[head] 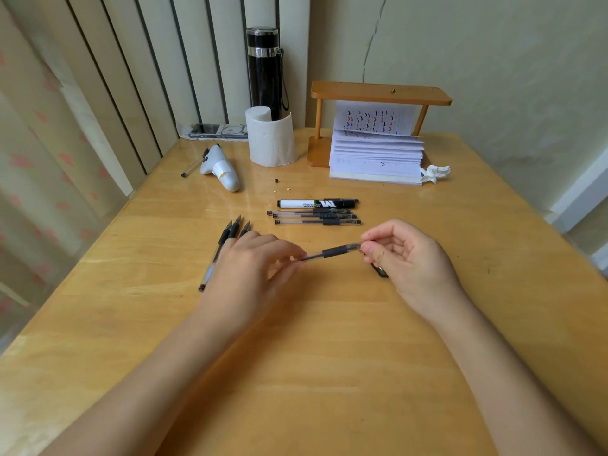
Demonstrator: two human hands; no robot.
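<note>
A clear gel pen with a black rubber grip (334, 251) hangs just above the wooden table (312, 373), held between both hands. My left hand (250, 268) pinches its rear end; my right hand (408, 258) pinches its tip end between thumb and fingers. Under my left hand lie three uncapped black pens (232, 230), tips pointing away. Farther back, three capped pens (316, 217) and a white marker (317, 203) lie side by side. A small dark object (381, 272), perhaps a pen cap, shows under my right hand.
At the back stand a toilet paper roll (271, 139), a black flask (265, 69), a wooden stand (378, 93) over a stack of paper sheets (375, 153), and a crumpled tissue (434, 172). A white controller (220, 169) lies back left. Curtains hang left.
</note>
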